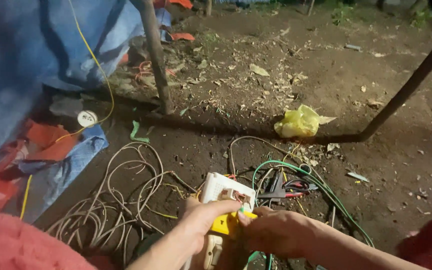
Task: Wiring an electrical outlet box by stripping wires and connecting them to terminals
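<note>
Coiled grey-white cable (111,200) lies on soil at left. L hand (198,222) grips white switchboard (223,190) w/ yellow part (224,223), held above ground at bottom centre. R hand (273,231) pinches yellow part's edge. Green wire (321,187), pliers (288,187) just right; yellow bag (298,122) beyond.

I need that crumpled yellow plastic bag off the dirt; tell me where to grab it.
Pinch the crumpled yellow plastic bag at its raised, bunched top, coming from above; it lies slumped and loose on the bare soil, so the folds should give an easy pinch.
</note>
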